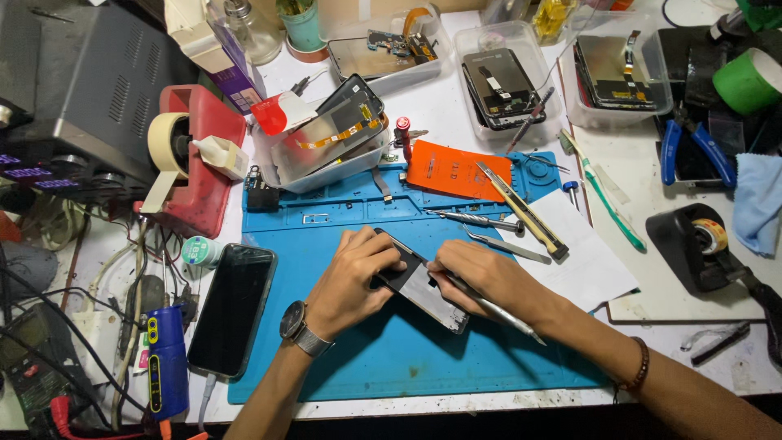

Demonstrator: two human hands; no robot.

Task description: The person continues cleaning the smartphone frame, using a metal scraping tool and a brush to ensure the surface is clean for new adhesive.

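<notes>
Centrally, item one: my left hand [352,273], fingers curled down over the upper end of a phone [419,281], pressing it flat so that, as I judge it, it cannot slide while it is worked on. A wristwatch [297,326] sits on that wrist.

Item two: my right hand [481,277], fingers closed around a slim metal tool [497,310] held like a pen; its front end is hidden at the phone's edge and its tail points out past the wrist. A bead bracelet [639,367] is on that forearm.

Item three: the phone itself, lying slantwise in the middle of the blue work mat [391,358]. It looks dark at the upper end and pale grey, faintly glossy, lower down; I cannot tell whether I see its back or its open inside.

Item four, farther out on the mat: tweezers [476,218], a yellow-and-black utility knife [525,212], an orange sheet [456,169]. A second, dark phone [232,310] lies at the mat's left edge, cable attached.

Item five, beyond: clear trays of phone parts [497,81], a red tape dispenser [195,163], a black tape dispenser [700,240] and blue pliers [692,151] at the right.
</notes>
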